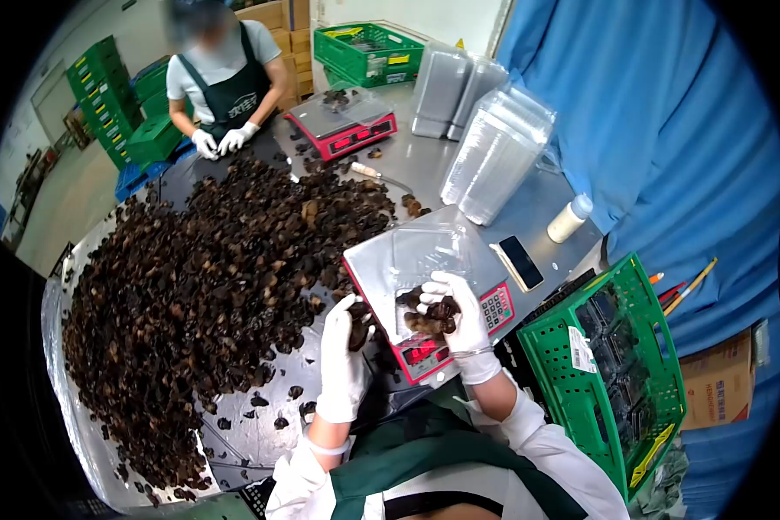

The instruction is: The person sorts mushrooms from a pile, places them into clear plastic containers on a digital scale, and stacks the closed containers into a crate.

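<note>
Both of my hands wear white gloves. My left hand (343,355) is beside the big pile, with its fingers curled round a dark, crinkled mushroom piece (358,328). Over the front of the red-edged scale (371,270), my right hand (461,325) is closed on several dark and light brown mushroom pieces (432,319). A clear plastic tray (416,253) rests on the scale's metal plate, with its lid part folded back to the right. The heap of loose mushroom pieces (208,260), dark brown to black, spreads across the table on my left.
A phone (520,262) and a white bottle (569,218) lie right of the scale, near stacked clear trays (498,152). A green crate (615,381) with packed boxes stands at my right. Across the table, a gloved co-worker (225,95) stands by a second scale (342,130).
</note>
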Tool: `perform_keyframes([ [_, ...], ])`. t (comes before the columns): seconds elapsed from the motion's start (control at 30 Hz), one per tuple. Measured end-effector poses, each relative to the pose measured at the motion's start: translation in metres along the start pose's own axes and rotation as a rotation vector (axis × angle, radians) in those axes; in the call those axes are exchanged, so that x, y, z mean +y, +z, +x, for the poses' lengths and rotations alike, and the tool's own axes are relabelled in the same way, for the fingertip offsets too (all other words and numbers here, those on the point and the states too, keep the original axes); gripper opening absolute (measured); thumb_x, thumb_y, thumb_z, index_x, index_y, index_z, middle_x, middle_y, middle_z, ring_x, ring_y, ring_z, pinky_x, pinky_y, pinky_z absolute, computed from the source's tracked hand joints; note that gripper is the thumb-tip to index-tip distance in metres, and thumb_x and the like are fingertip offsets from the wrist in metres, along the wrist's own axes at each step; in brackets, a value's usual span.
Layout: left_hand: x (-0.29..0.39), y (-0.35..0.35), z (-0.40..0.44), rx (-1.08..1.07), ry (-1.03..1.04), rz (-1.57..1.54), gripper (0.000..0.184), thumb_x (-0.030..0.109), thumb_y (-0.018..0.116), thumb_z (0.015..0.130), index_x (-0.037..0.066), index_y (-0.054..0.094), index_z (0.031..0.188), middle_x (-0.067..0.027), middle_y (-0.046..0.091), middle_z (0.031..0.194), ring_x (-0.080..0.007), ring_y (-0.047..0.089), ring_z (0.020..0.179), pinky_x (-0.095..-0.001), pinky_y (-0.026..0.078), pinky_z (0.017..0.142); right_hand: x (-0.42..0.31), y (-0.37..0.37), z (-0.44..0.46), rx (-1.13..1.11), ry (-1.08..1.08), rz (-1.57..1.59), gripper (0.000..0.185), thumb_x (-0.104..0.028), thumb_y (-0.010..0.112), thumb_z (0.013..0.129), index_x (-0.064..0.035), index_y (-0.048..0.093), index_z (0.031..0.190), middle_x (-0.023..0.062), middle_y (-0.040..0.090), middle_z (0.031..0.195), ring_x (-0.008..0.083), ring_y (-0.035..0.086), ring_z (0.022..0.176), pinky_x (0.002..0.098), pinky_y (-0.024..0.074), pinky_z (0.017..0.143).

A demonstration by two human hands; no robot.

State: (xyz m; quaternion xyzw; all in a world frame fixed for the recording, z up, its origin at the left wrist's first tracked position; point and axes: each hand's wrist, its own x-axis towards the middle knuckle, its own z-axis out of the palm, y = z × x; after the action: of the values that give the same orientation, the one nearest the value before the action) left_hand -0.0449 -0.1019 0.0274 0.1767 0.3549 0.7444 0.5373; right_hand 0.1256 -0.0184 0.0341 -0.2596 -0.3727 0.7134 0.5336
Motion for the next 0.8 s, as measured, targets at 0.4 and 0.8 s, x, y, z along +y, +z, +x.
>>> perform_keyframes([
  [0.4,-0.052,0.014,0.016,0.103,0.222,0.714,0.035,0.025,0.040,0.102,0.000,0.061,0.115,-0.0096,0.061,0.114,-0.0163,0.057,0.105,-0.0315,0.044,0.093,-0.060,-0.071,0.014,0.009,-0.171,-0.668,0.034,-0.021,0.041,0.102,0.0057,0.055,0.119,0.0130,0.063,0.107,0.0192,0.062,0.099,0.0304,0.0473,0.091],
  [0.8,-0.038,-0.131,-0.103,0.862,0.263,0.561,0.028,0.029,0.048,0.099,0.006,0.061,0.111,-0.0043,0.063,0.107,-0.0142,0.060,0.097,-0.0281,0.046,0.083,-0.047,-0.097,-0.021,-0.607,-0.469,-1.593,0.044,-0.035,0.077,0.071,-0.0106,0.066,0.107,0.0114,0.054,0.125,0.0388,0.042,0.126,0.0530,0.0339,0.102],
])
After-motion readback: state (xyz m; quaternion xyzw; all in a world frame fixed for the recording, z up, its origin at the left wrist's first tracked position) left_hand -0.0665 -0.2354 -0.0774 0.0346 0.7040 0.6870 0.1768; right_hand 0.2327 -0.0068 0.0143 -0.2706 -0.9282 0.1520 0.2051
